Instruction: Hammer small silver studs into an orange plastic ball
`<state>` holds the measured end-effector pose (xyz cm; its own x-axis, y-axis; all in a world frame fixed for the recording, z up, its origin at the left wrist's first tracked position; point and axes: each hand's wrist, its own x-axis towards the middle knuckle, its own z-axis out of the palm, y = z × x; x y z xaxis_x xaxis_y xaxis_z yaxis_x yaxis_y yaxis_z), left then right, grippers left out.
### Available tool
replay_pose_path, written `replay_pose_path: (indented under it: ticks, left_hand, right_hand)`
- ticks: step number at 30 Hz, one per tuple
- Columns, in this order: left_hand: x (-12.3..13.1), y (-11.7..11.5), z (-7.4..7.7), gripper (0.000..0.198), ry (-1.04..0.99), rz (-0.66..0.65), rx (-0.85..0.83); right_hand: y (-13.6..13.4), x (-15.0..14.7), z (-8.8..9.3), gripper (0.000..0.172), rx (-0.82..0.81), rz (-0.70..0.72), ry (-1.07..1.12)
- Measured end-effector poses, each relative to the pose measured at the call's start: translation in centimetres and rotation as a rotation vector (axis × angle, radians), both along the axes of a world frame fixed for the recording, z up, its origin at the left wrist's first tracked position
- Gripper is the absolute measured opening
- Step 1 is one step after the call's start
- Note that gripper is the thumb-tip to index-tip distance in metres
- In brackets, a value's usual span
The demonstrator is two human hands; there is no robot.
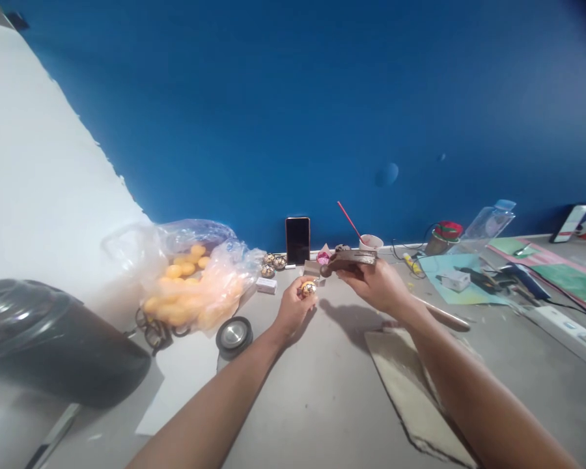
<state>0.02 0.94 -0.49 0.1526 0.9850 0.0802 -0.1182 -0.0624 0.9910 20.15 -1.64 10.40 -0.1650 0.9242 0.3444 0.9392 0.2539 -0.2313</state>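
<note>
A dark cylindrical container [63,352] lay on its side at the lower left of the frame, near a clear plastic bag [202,229] of yellow-orange rounded pieces [190,260] at left of centre. Below the bag sat a round black lid with a metal middle [234,335], and to its upper right, a cluster of studded pieces [268,266] rested by the wall. Just below the centre of the frame, a person's left hand [293,309] closed its fingertips around a small yellow-rimmed piece with shiny studs [309,288], its decorated face exposed. A light pinch at the rim, with the wrist low over the table, looked the best way to keep the piece steady without covering the studs. Right of centre, the right hand [381,285] gripped a brown object [354,258], its rounded end pointed toward the piece but apart from it; exactly what it was could not be told. Good control there would seem to call for a firm hold, a slow approach and fingertips clear of that end. Beyond it stood a white cup [371,242] with a red stick [349,219], close enough that a wide swing might knock it. A pale flat board [410,384] lay partly beneath the right forearm, at the lower right.
</note>
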Motion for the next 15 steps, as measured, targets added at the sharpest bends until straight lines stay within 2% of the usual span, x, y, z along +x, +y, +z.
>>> replay_pose_path:
  ticks: [6,10,15]
  left_hand:
    - [0.1,-0.2,0.4,0.054,-0.136,-0.023,-0.106]
    - [0.2,-0.4,0.7,0.040,-0.143,-0.032,-0.085]
    - [0.0,-0.3,1.0,0.031,-0.078,-0.109,-0.063]
  right_hand:
    - [0.2,0.5,-0.2,0.039,-0.002,0.025,0.051]
    - [0.2,0.0,-0.9,0.039,-0.013,0.054,0.018]
    - [0.1,-1.2,-2.4,0.040,-0.090,0.029,-0.081]
